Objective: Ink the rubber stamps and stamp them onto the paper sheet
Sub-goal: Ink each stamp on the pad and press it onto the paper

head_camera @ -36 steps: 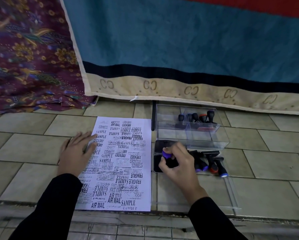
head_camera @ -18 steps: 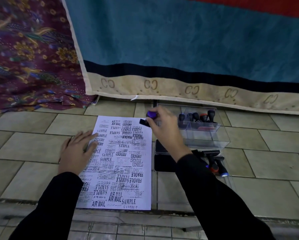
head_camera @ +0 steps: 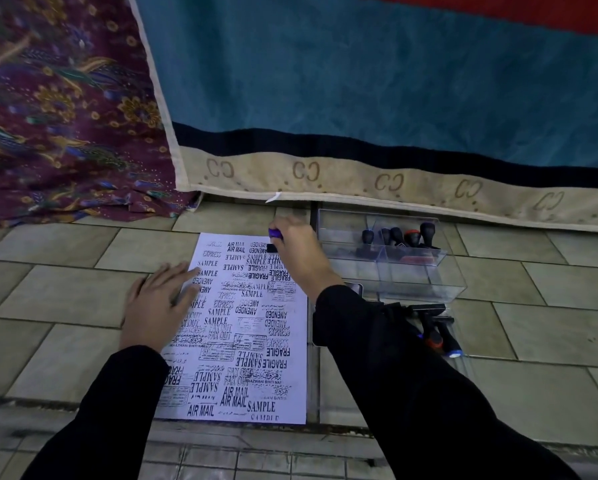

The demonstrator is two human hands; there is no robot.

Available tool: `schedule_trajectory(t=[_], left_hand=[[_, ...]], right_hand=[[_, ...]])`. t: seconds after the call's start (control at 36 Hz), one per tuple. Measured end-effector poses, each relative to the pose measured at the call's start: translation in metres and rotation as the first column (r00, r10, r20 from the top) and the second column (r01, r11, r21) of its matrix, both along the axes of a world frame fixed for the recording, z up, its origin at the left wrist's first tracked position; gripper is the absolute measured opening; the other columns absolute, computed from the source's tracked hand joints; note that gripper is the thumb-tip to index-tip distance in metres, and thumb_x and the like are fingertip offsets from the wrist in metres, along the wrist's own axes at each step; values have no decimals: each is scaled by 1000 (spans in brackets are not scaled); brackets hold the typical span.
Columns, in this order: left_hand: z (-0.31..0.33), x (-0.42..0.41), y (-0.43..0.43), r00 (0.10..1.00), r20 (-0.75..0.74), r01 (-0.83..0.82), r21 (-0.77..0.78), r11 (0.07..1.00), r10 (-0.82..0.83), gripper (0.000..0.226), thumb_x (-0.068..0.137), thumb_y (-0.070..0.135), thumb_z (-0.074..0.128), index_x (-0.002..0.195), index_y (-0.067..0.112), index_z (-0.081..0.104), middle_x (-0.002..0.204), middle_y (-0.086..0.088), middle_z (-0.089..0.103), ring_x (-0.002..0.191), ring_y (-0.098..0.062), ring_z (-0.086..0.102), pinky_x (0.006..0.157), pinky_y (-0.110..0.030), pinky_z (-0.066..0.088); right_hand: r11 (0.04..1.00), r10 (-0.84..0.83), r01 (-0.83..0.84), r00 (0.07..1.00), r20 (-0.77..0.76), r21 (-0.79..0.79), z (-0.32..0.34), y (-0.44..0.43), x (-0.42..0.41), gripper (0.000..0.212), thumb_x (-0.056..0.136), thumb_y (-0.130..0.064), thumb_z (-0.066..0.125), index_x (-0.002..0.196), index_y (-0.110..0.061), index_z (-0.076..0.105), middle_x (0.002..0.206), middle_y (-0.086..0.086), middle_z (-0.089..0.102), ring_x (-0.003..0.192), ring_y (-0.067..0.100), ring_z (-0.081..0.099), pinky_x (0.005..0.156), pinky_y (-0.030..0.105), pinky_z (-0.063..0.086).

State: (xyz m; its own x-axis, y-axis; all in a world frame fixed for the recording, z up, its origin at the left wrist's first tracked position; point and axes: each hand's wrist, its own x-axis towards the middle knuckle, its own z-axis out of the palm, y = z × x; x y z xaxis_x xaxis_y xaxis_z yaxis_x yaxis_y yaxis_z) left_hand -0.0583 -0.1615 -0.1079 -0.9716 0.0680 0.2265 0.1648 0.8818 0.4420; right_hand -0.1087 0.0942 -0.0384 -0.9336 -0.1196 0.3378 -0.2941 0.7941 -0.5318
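Head view showed the right hand [head_camera: 299, 251] gripping a purple-handled black rubber stamp [head_camera: 274, 237], its base apparently pressed onto the top right corner of the white paper sheet [head_camera: 242, 327]. A second earlier that hand had held the stamp on the black ink pad [head_camera: 355, 289], which was now mostly hidden by the sleeve. The left hand [head_camera: 159, 306] stayed open and flat on the sheet's left edge, pinning it to the tiled floor [head_camera: 48, 299]. Inking therefore looked finished for this stamp, and an impression was being made in one of the few bare patches left.
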Motion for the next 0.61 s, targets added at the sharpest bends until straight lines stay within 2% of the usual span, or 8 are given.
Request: schedule_trajectory(t=[0.22,0.36,0.5,0.61], left_hand=[[1,0,1,1000,-2,-7,-8,1000,7,60,85,63,29,129,36,59,142,9,51,140,-17,35,112,-39,15],[0,0,1,1000,4,-9,-5,1000,9,60,85,63,29,129,35,59,143,9,51,140,-16,34,113,-39,14],[-1,0,1,1000,12,-9,-10,1000,9,60,86,63,28,130,36,58,144,9,49,141,-15,32,114,-40,13],[0,0,2,1000,8,-18,-9,1000,18,61,85,63,28,130,35,59,144,8,50,141,-16,33,114,-40,13]], right_hand=[[999,-35,36,999,41,-33,-7,1,3,10,85,3,55,92,-3,58,93,14,55,78,30,57,68,44,54],[999,-45,45,998,49,-11,-5,3,0,9,87,2,55,94,-2,59,95,13,55,78,28,58,69,39,53],[997,-82,80,990,113,23,2,-2,-7,13,87,5,50,89,-3,59,91,14,58,73,29,57,58,31,46],[997,-56,52,994,90,55,-1,-1,-4,13,84,7,51,89,-3,58,93,14,55,73,32,57,63,40,53]])
